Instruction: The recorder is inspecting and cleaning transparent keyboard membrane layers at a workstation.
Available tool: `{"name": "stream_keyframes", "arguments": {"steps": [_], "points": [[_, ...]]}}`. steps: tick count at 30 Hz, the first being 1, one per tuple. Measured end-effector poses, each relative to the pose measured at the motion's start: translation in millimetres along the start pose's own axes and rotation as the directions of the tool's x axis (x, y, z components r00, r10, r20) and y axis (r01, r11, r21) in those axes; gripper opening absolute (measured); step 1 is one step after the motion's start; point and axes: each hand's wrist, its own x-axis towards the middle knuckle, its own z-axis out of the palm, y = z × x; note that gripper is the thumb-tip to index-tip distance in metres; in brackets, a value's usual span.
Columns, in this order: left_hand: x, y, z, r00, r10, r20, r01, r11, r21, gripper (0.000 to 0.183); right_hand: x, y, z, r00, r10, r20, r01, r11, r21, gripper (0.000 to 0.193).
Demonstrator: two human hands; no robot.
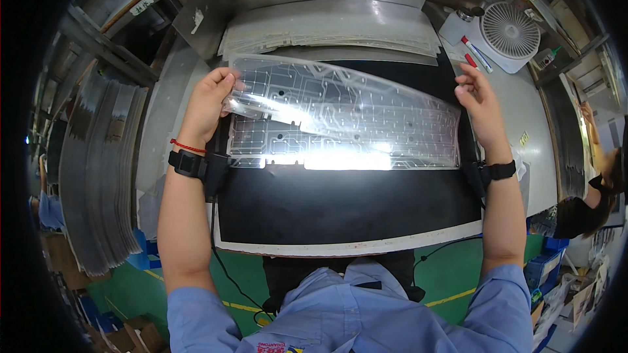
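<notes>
A clear flexible membrane sheet (405,95) with printed circuit traces is raised at its left end, its glossy surface throwing back bright light. My left hand (210,101) pinches that end between thumb and fingers. Beneath it, another traced clear sheet (252,147) seems to lie flat on the black mat (347,206); the overlap makes the layers hard to separate. Beside the raised sheet's right corner is my right hand (481,101), fingers apart and slightly curled, with nothing visible in them. Both wrists wear black straps with small black devices.
Behind the mat lies a stack of clear sheets (327,29). A white fan (510,31) and red-capped markers (476,52) are at the far right. Tall stacks of sheets (98,170) stand left of the table. A black cable (219,245) hangs from the left wrist device.
</notes>
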Motion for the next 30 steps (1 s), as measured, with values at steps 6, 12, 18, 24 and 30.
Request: {"name": "stream_keyframes", "arguments": {"steps": [6, 12, 18, 24, 30], "points": [[-4.1, 3.0, 15.3, 0.994, -0.069, 0.088, 0.066, 0.997, 0.040, 0.021, -15.7, -42.5, 20.1, 0.852, -0.078, 0.517, 0.302, 0.881, -0.364, 0.048], [-5.5, 3.5, 21.4, 0.991, -0.089, 0.097, 0.084, 0.995, 0.049, 0.022, -17.5, -43.7, 28.1, 0.810, -0.032, 0.586, 0.368, 0.805, -0.465, 0.052], [-4.5, 2.5, 21.4, 0.990, -0.089, 0.108, 0.085, 0.996, 0.036, 0.021, -17.4, -33.7, 21.2, 0.943, 0.061, 0.326, 0.185, 0.720, -0.668, 0.054], [-4.5, 2.3, 21.3, 0.991, -0.077, 0.113, 0.072, 0.996, 0.047, 0.021, -16.3, -38.3, 17.7, 0.899, 0.015, 0.437, 0.261, 0.784, -0.563, 0.057], [-4.0, 0.4, 19.7, 0.990, -0.078, 0.119, 0.075, 0.997, 0.025, 0.021, -19.3, -32.7, 23.6, 0.926, -0.008, 0.378, 0.270, 0.713, -0.647, 0.062]]}}
